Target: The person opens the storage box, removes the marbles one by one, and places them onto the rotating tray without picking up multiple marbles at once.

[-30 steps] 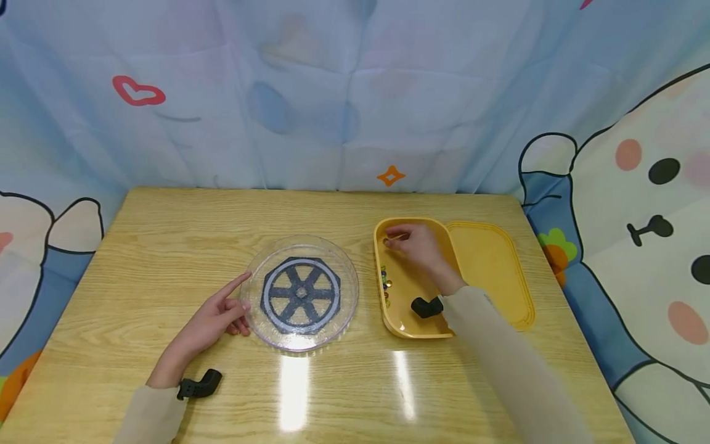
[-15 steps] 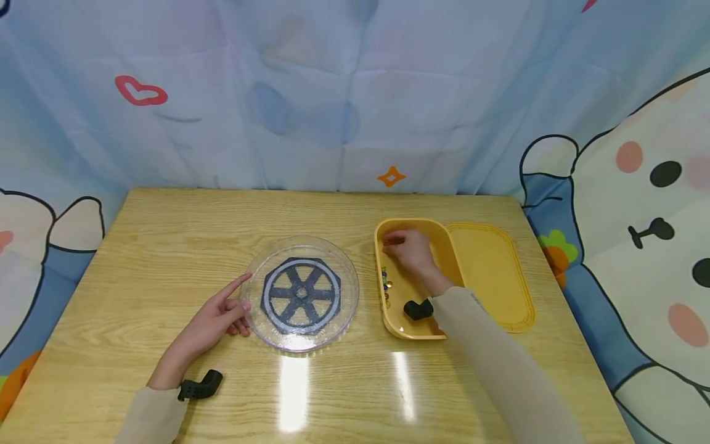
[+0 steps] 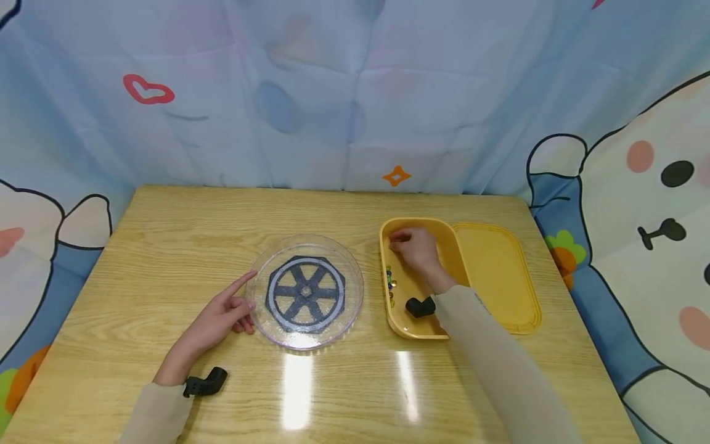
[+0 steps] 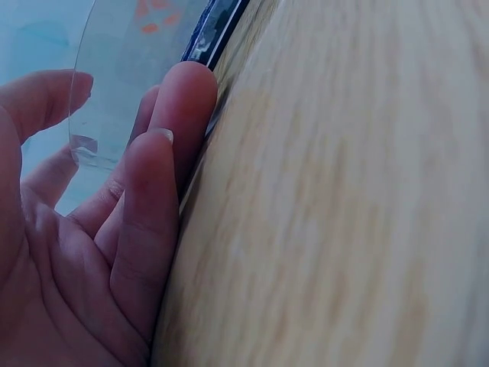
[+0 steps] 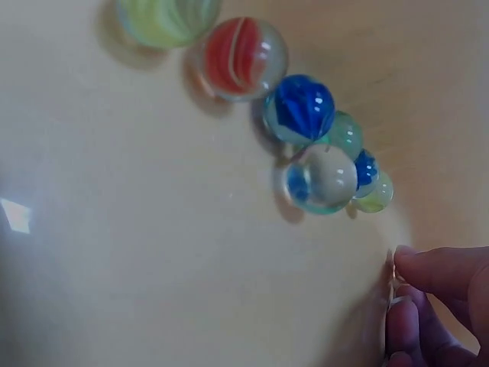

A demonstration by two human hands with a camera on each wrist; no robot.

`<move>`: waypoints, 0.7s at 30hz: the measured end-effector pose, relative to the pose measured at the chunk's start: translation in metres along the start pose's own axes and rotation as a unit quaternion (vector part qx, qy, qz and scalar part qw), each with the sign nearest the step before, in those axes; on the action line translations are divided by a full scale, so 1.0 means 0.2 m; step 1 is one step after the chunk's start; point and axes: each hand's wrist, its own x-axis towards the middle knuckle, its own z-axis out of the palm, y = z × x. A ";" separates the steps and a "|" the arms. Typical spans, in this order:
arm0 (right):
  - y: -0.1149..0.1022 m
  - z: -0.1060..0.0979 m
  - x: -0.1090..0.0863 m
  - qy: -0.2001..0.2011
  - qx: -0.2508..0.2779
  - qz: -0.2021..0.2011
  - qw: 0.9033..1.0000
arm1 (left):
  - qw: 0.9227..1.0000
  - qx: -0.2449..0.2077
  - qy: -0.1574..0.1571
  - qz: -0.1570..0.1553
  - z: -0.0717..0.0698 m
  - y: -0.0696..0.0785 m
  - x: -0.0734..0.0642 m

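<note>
Several swirled glass marbles (image 5: 304, 109) lie in the smooth yellow box (image 3: 407, 290), where I can't tell whether my bent-fingered right hand (image 3: 418, 250) grips anything, while my loosely spread left hand (image 3: 222, 317) touches the clear round dish (image 3: 353, 287).

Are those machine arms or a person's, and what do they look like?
A person's. The left hand and right hand are ungloved. The left sleeve and right sleeve are long and beige. Each wrist wears a small, bent black device. No cables show.

Glass marbles (image 5: 304, 111) in yellow box (image 3: 407, 283)
</note>
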 end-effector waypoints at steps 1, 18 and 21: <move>0.00 0.00 0.00 0.000 0.000 0.000 1.000 | 1.000 0.000 0.000 0.000 0.00 0.00 0.00; -0.10 -0.07 -0.03 0.006 0.009 -0.027 1.000 | 1.000 0.000 -0.003 0.000 -0.01 0.00 0.01; -0.13 -0.08 -0.05 0.012 0.036 -0.030 0.999 | 1.000 -0.001 -0.003 -0.001 0.00 -0.01 0.01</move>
